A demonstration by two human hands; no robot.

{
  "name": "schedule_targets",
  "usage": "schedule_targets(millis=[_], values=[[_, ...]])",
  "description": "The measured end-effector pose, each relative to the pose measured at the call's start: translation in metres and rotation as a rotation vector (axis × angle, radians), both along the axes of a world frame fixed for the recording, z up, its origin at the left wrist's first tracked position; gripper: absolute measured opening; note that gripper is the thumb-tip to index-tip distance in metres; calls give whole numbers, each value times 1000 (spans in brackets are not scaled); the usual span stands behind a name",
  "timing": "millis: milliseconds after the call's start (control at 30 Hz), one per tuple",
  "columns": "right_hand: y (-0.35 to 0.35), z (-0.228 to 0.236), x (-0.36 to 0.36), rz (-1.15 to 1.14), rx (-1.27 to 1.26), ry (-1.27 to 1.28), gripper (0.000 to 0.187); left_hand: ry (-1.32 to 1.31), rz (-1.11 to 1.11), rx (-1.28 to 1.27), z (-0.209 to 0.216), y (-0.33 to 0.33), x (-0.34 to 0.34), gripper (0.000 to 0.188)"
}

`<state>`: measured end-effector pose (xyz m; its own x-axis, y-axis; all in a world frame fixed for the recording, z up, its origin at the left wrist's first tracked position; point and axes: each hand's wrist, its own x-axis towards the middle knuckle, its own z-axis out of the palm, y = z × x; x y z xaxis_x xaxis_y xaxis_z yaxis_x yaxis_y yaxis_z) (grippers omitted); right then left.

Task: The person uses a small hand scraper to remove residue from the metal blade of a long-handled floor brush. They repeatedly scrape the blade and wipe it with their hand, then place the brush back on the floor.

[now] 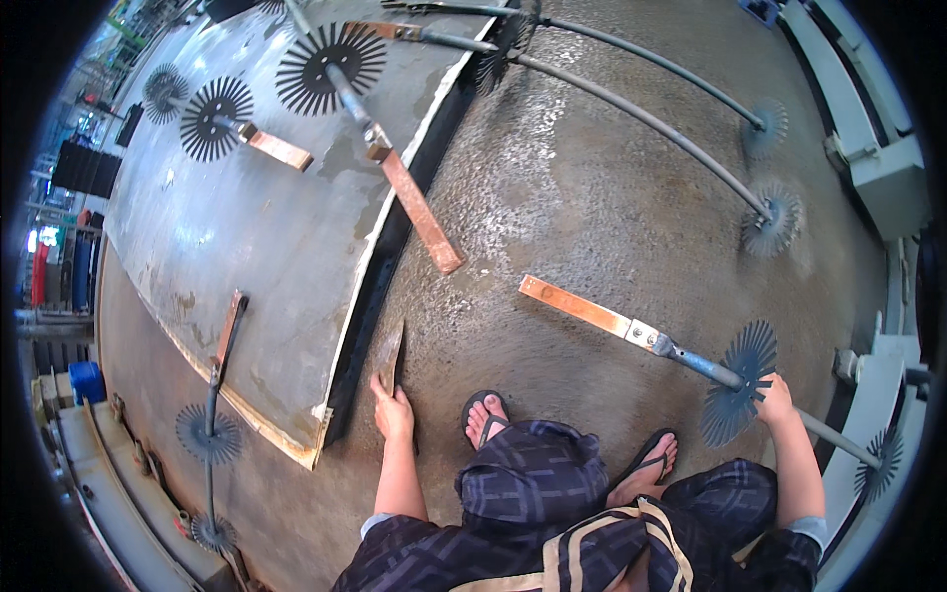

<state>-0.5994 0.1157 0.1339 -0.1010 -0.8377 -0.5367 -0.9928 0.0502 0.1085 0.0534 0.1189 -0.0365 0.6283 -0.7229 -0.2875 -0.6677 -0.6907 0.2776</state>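
Observation:
My left hand (395,412) is closed on a thin, flat, pointed blade-like piece (394,353) beside the edge of the low platform. On the right, my right hand (777,401) grips a long metal rod (705,365) just behind its slotted dark disc (740,383); the disc hides part of the fingers. A flat copper bar (577,304) is bolted to the rod's inner end, which points toward the middle of the floor. A smaller slotted disc (878,464) sits near the rod's other end.
A low grey platform (276,237) with a pale, worn edge lies to the left. Similar copper-ended rods rest on it, including a long one (419,212) overhanging its edge. Two more rods (641,113) lean across the wet floor (552,187). White machine housings (893,183) line the right.

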Motion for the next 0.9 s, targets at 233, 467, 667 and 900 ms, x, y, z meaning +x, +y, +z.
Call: schedule_targets(millis=[233,467,667,900], values=[[-45,1,62,17,185,256,21,334,-170,-276,33,-69,-90,51],[-70,15,95,-20,251,301,20,1010,105,69,35,-123,-122,40],[-59,16,106,-103,205,253,19,878,-198,-148,-10,-98,-130,38],[-72,34,120,-132,205,254,21,880,-214,-248,5,-96,-140,36]])
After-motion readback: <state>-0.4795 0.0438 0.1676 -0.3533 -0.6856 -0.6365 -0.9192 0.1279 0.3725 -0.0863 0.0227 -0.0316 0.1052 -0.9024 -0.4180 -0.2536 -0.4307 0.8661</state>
